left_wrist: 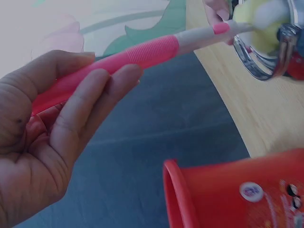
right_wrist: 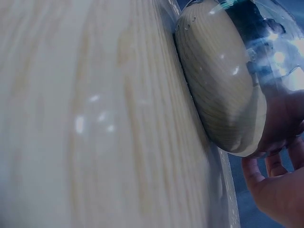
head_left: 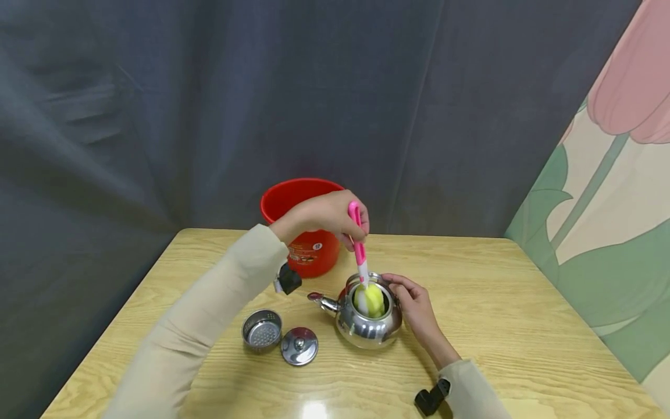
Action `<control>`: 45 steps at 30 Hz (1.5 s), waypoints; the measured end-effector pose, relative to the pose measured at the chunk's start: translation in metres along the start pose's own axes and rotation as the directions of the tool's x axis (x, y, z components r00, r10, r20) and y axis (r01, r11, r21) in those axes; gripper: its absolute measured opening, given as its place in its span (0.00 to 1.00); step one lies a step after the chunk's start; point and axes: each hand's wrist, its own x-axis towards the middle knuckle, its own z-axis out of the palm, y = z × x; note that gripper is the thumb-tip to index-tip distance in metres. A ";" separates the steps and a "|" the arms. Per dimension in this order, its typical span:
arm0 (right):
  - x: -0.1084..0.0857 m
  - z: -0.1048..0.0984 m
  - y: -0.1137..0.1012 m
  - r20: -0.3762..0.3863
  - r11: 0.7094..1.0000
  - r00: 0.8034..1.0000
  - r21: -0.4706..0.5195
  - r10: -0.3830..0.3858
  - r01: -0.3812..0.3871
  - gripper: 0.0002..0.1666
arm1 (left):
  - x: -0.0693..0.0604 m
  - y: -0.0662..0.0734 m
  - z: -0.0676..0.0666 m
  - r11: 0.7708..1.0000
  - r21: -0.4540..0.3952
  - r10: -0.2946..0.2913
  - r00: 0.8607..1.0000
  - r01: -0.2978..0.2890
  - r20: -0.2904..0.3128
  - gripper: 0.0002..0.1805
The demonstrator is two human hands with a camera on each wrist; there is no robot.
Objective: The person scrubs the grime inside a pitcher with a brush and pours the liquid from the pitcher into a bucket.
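Observation:
A steel teapot [head_left: 369,330] stands upright on the table, spout pointing left. My left hand [head_left: 335,215] grips the pink handle [head_left: 355,214] of a brush from above; its yellow and white head [head_left: 369,301] sits in the teapot's round opening. In the left wrist view, thumb and fingers of my left hand [left_wrist: 52,123] pinch the pink handle [left_wrist: 142,53]. My right hand [head_left: 417,308] holds the teapot's rim and side at the right. In the right wrist view the fingers of my right hand [right_wrist: 278,185] touch the shiny teapot body [right_wrist: 223,85].
A red bucket [head_left: 314,256] stands behind the teapot, to the left. A perforated steel strainer [head_left: 262,330] and a round steel lid [head_left: 299,347] lie on the wooden table [head_left: 502,302] left of the teapot. A dark curtain [head_left: 314,105] hangs behind.

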 end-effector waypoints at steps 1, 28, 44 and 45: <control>0.000 0.000 0.000 -0.002 1.000 1.000 0.000 0.001 -0.001 0.17 | -0.002 -0.003 -0.002 1.000 -0.012 -0.001 1.000 0.001 -0.007 0.05; 0.000 0.002 -0.001 -0.013 1.000 1.000 0.022 -0.019 0.019 0.16 | -0.058 -0.048 0.002 0.978 -0.183 0.080 0.992 -0.097 -0.096 0.07; 0.001 0.007 -0.002 -0.003 0.999 1.000 0.035 -0.015 0.015 0.17 | -0.082 -0.058 0.013 0.966 -0.201 0.093 0.947 -0.161 -0.308 0.08; 0.002 0.007 -0.002 -0.005 0.999 1.000 0.034 -0.015 0.015 0.17 | -0.084 -0.057 0.013 0.967 -0.200 0.090 0.944 -0.160 -0.318 0.08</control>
